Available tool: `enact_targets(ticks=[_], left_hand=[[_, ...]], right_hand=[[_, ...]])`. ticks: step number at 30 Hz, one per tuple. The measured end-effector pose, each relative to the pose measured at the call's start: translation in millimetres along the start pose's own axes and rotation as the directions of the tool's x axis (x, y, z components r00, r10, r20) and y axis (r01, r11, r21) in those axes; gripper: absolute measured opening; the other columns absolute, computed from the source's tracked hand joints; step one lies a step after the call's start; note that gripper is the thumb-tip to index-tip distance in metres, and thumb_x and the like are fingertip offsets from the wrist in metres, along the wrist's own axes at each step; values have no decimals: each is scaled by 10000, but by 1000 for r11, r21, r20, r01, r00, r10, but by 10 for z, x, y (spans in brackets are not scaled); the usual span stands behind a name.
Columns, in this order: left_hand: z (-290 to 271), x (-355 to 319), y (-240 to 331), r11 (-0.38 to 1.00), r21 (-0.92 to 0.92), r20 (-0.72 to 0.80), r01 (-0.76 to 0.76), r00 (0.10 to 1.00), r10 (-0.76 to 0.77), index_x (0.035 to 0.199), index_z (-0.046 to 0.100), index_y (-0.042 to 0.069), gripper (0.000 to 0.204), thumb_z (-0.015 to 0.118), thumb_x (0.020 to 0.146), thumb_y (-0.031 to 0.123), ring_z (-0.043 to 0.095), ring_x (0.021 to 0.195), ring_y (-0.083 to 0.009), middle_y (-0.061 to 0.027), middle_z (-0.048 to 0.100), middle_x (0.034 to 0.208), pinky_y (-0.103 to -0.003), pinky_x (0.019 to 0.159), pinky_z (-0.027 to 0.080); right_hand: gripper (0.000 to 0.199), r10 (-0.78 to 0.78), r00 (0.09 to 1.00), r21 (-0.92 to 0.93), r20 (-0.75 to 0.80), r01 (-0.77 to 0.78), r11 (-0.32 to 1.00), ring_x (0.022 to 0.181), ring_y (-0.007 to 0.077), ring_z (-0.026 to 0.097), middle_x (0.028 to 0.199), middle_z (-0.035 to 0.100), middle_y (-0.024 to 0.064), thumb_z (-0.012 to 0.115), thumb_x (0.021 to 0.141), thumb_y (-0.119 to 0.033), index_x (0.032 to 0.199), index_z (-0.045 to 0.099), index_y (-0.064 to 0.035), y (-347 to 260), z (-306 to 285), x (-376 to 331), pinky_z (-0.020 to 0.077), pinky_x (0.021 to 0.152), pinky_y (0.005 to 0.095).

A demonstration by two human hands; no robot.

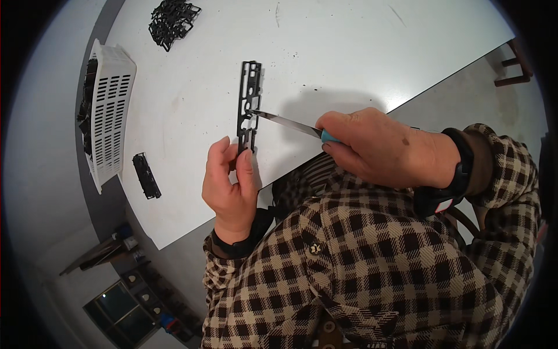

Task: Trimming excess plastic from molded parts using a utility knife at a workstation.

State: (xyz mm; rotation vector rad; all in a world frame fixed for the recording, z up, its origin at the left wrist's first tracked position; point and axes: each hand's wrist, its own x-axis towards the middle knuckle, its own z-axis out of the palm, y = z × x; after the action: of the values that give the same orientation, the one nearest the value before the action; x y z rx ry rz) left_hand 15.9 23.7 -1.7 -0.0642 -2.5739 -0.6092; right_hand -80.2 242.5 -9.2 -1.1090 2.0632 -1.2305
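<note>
My left hand [231, 183] pinches the near end of a long black plastic frame part [250, 87] with several cut-out openings. The part points away from me over the white table. In my right hand [383, 145] is a knife [290, 124] with a teal handle, most of the handle hidden in my fist. Its blade reaches left, and the tip meets the part near its middle, at one of the openings. Whether the tip is cutting into the plastic I cannot tell.
A heap of black plastic pieces [172, 22] lies at the far left of the white table [360, 41]. At the left edge stands a white slotted basket [113, 110] with black parts in it. One more black part [146, 175] lies nearer me. Small dark crumbs dot the tabletop.
</note>
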Motion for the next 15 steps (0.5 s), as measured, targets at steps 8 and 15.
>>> enact_targets(ticks=[8, 15], left_hand=[[-92, -5, 73, 715, -482, 178, 507, 855, -487, 984, 529, -47, 179, 581, 831, 29, 554, 649, -101, -73, 596, 794, -224, 578, 461], [-109, 27, 130, 587, -529, 220, 612, 768, -602, 918, 525, -35, 105, 551, 860, 49, 495, 586, -64, -41, 575, 733, -183, 517, 408]], right_hand=[[127, 24, 994, -35, 111, -20, 999, 560, 332, 522, 637, 510, 160, 505, 828, -66, 884, 413, 0, -55, -60, 16, 384, 483, 380], [148, -94, 984, -115, 148, 112, 987, 585, 325, 541, 667, 517, 161, 512, 800, -48, 872, 403, 19, -16, -42, -52, 417, 492, 367]])
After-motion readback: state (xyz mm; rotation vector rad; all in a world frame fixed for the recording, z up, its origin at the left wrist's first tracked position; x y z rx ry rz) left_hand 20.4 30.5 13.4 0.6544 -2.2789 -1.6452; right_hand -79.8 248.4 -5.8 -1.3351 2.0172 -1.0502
